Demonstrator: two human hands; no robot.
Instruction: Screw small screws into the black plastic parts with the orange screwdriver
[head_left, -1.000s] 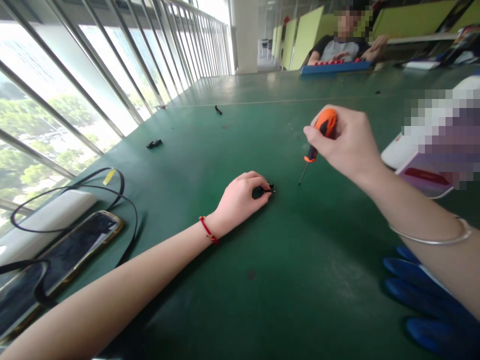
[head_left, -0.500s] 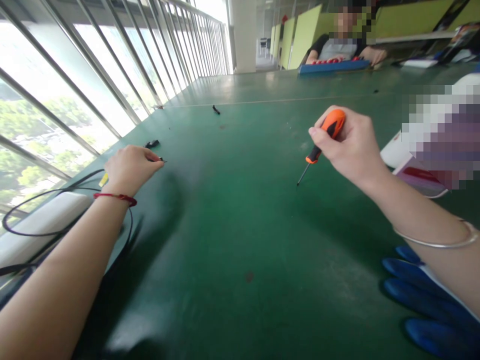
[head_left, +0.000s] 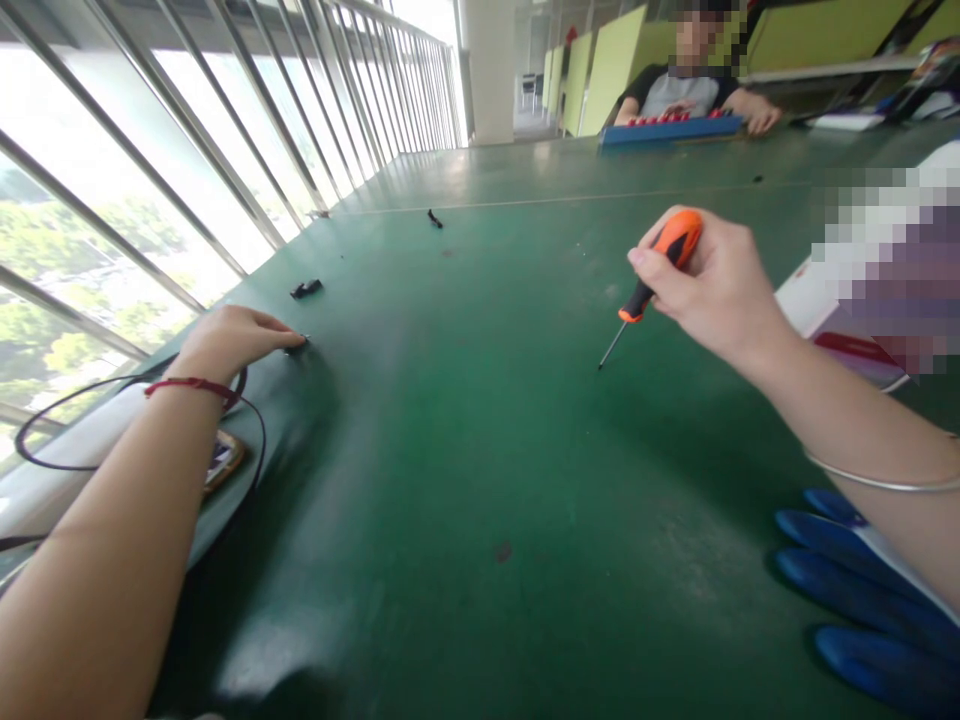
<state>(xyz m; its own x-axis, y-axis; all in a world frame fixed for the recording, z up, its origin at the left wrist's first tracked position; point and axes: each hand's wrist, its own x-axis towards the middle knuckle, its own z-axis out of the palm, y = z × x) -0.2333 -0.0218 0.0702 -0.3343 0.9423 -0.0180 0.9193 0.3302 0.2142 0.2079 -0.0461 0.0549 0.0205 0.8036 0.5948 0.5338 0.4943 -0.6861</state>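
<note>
screwdriver (head_left: 662, 262) with a rounded orange and black handle and a thin metal shaft sits in the right hand (head_left: 716, 275), over the right half of the green desk (head_left: 465, 440); the fingers are curled closed around the handle, and the shaft slants down with its tip towards the middle of the desk, though whether the tip touches the surface cannot be told. the left hand (head_left: 236, 340) is low by the desk's left edge, thumb and fingers nearly closed in a pinch on a small dark piece (head_left: 296, 346), mostly hidden by the fingertips. just beyond that hand lies a small black angular part (head_left: 306, 289), near the left edge, and a thinner black fragment (head_left: 435, 218) lies farther off, towards the far left corner. at the near left corner, partly under the left forearm, are a long smooth white case (head_left: 60, 455), a looped thin black cable (head_left: 261, 440) and a phone in a gold-brown case (head_left: 225, 460). a blue coated glove (head_left: 840, 585) lies at the near right corner beneath the right forearm, and a white and purple container (head_left: 870, 300), partly blurred, stands by the right edge. at the far edge a person (head_left: 679, 95) sits behind a blue tray (head_left: 671, 130) with red pieces.
</note>
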